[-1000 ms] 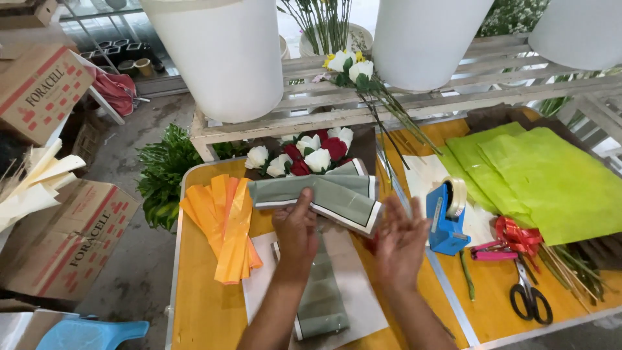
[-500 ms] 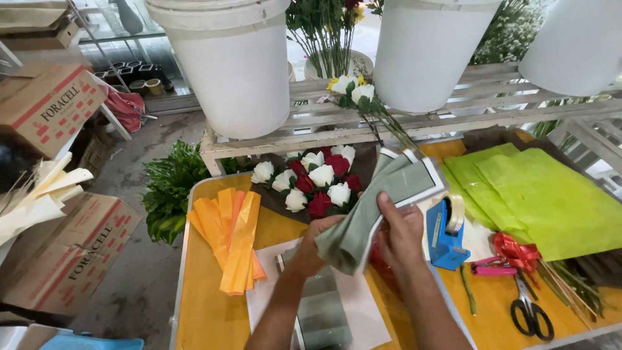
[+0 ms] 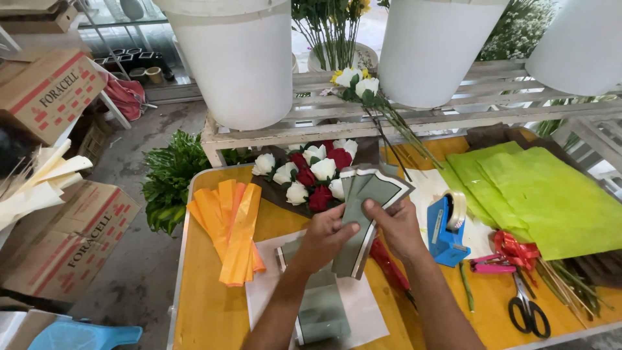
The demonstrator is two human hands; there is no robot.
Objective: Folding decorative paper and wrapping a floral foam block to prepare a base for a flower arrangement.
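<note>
Between both hands, fanned grey-green wrapping sheets (image 3: 366, 214).

The single head view looks steeply down, close over the yellow table (image 3: 201, 311), facing white buckets (image 3: 240, 58).

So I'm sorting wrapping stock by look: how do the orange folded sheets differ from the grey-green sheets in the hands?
The orange folded sheets lie flat on the yellow table, untouched; the grey-green sheets are held above it by the left hand and right hand. The orange ones are plain, long narrow strips; the grey-green ones show pale borders and are fanned at the top. Both are stacked in several layers.
</note>
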